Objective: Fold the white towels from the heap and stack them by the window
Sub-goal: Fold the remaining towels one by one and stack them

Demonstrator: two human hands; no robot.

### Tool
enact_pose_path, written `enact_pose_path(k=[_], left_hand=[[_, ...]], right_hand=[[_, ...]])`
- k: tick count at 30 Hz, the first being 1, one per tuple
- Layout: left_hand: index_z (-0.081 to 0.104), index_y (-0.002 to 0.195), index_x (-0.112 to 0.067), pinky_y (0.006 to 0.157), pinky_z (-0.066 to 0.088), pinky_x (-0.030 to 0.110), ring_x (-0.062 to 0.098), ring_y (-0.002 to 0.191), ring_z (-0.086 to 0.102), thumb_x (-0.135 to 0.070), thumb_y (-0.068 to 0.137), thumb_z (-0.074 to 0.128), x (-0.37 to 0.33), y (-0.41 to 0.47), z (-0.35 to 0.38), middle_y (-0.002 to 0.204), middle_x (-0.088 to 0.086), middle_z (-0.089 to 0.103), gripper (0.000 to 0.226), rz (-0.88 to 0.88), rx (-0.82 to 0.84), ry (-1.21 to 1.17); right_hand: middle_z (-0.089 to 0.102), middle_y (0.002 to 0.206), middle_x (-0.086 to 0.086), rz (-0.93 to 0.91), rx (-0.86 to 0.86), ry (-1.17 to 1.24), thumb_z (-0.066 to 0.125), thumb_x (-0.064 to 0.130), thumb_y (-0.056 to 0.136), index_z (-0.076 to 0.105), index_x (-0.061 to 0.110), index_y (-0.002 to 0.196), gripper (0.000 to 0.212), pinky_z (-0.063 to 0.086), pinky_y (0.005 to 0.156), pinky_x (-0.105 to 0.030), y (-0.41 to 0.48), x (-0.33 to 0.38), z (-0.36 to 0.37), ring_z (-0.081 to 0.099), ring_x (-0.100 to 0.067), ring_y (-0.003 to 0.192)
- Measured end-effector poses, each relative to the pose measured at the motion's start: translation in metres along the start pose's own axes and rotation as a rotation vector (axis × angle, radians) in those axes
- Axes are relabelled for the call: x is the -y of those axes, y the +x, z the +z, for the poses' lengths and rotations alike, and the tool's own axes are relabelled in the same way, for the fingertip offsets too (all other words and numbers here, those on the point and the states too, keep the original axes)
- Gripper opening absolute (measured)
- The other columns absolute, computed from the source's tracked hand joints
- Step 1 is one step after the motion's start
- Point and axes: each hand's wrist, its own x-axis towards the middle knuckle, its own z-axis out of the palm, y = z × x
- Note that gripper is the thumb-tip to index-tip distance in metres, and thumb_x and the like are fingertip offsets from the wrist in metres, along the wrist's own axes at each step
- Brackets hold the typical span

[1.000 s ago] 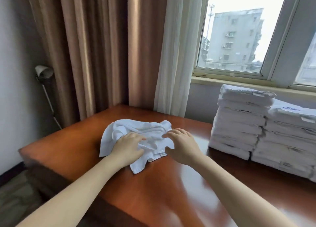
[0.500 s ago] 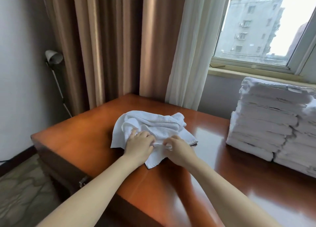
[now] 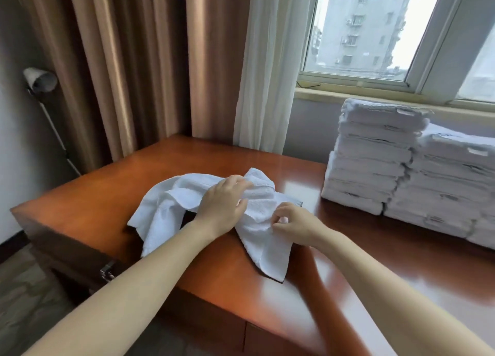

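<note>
One crumpled white terry towel (image 3: 166, 203) lies on the glossy reddish-brown wooden worktop (image 3: 93, 195), well out from the window (image 3: 361, 34) and close to the person. Right under that window, two stacks of folded white towels (image 3: 375, 162) stand side by side and touching.

And both hands are on the cloth! The left hand (image 3: 222, 205) sits on top of the bundle, its fingers (image 3: 238, 183) curled over the raised ridge on the side towards the window and bunching it. The right hand (image 3: 294, 223) works the near flap, thumb and forefinger pinching an edge, the other fingers (image 3: 281, 212) tucked in.

This one looks light, soft and completely limp. Lift it by the middle and it will likely sag into a lump. The terry pile should grip well between fingers, though the polished top may let it slide. Best bet is the hemmed edge, worked along to two corners and then shaken flat.
</note>
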Motion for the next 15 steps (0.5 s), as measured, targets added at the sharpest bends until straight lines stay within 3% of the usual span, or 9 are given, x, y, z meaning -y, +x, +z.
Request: enact_pose_path(k=[5, 10, 13, 15], left_hand=[[0.050, 0.138, -0.025, 0.102, 0.038, 0.034, 0.018, 0.128, 0.047, -0.026, 0.097, 0.053, -0.044, 0.011, 0.018, 0.140, -0.005, 0.052, 0.041, 0.046, 0.091, 0.020], [0.056, 0.131, -0.026, 0.082, 0.042, 0.034, 0.022, 0.111, 0.058, -0.033, 0.100, 0.048, -0.096, 0.018, 0.032, 0.127, -0.004, 0.057, 0.033, 0.074, 0.202, 0.003], [0.063, 0.105, -0.023, 0.063, 0.038, 0.031, 0.021, 0.093, 0.060, -0.032, 0.101, 0.046, -0.125, 0.019, 0.038, 0.109, -0.006, 0.062, 0.020, 0.154, 0.258, 0.018], [0.063, 0.096, -0.022, 0.061, 0.039, 0.032, 0.019, 0.086, 0.060, -0.032, 0.101, 0.046, -0.140, 0.017, 0.041, 0.100, -0.006, 0.065, 0.021, 0.208, 0.303, 0.008]], right_hand=[[0.060, 0.087, 0.012, 0.023, 0.008, -0.008, 0.064, 0.024, 0.079, 0.061, 0.032, 0.065, 0.016, 0.044, 0.070, -0.020, -0.049, -0.021, -0.020, 0.055, -0.001, 0.078], [0.063, 0.090, 0.011, 0.094, 0.066, -0.016, 0.065, 0.029, 0.075, 0.067, 0.028, 0.072, 0.004, 0.052, 0.076, -0.032, -0.103, -0.043, -0.044, 0.061, -0.010, 0.083], [0.070, 0.090, 0.001, 0.141, 0.167, 0.046, 0.062, 0.031, 0.067, 0.071, 0.021, 0.076, 0.017, 0.052, 0.068, -0.034, -0.133, -0.054, -0.059, 0.064, -0.016, 0.073], [0.072, 0.088, -0.007, 0.170, 0.221, 0.109, 0.063, 0.032, 0.065, 0.071, 0.018, 0.075, 0.019, 0.053, 0.068, -0.037, -0.148, -0.059, -0.073, 0.065, -0.013, 0.074]])
